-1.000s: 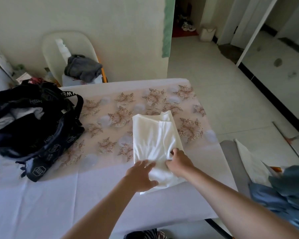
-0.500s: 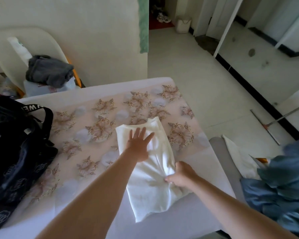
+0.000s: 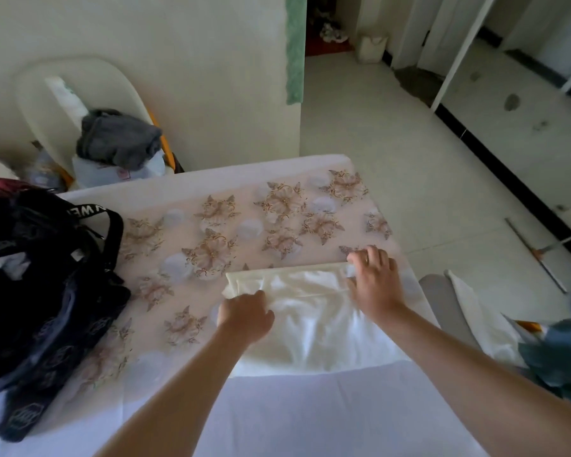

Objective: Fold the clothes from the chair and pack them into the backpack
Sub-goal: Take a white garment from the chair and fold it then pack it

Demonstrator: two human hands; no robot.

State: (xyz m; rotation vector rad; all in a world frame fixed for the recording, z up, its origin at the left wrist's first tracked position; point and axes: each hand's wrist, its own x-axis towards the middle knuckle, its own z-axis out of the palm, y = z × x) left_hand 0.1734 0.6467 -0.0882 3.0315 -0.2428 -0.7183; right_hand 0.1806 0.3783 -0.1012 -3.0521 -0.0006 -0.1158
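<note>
White folded fabric garment [image 3: 314, 311] lies on the floral-clothed bench [image 3: 211, 225]. Left hand [image 3: 244, 313] and right hand [image 3: 373, 278] each grip its far fold.

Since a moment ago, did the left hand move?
Yes. The left hand came back toward the person, away from the tablecloth flowers, gripping the white cloth.
</note>
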